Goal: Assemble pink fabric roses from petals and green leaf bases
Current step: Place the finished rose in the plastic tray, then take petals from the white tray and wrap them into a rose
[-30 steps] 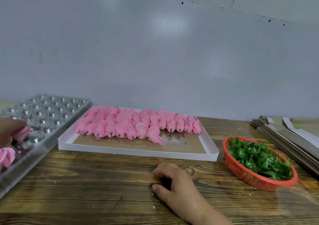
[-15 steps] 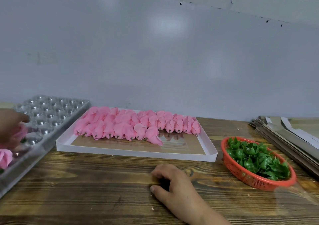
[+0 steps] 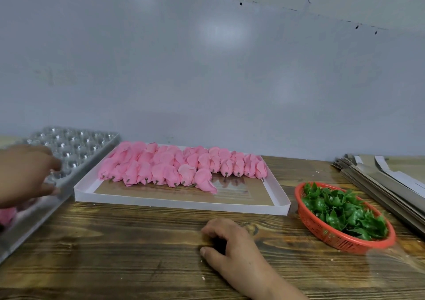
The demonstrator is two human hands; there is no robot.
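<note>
Several pink fabric roses [image 3: 174, 168] lie in rows in a shallow white tray [image 3: 179, 204] at the middle of the wooden table. A red basket [image 3: 345, 244] on the right holds green leaf bases [image 3: 340, 210]. My left hand [image 3: 25, 173] is blurred over a clear plastic mould tray [image 3: 78, 143] at the left, fingers stretched out, with nothing seen in them. A pink rose [image 3: 7, 214] sits in that tray just below the hand. My right hand [image 3: 230, 246] rests on the table in front of the white tray, its fingers loosely curled and holding nothing.
A stack of flat grey card sheets [image 3: 386, 184] lies at the far right, behind the basket. A pale wall stands close behind the trays. Bare wood [image 3: 115, 253] shows between the white tray and the table's near side.
My left hand held a pink rose over the mould tray before. Now its fingers are stretched out and the rose is no longer in them. My right hand has stayed put.
</note>
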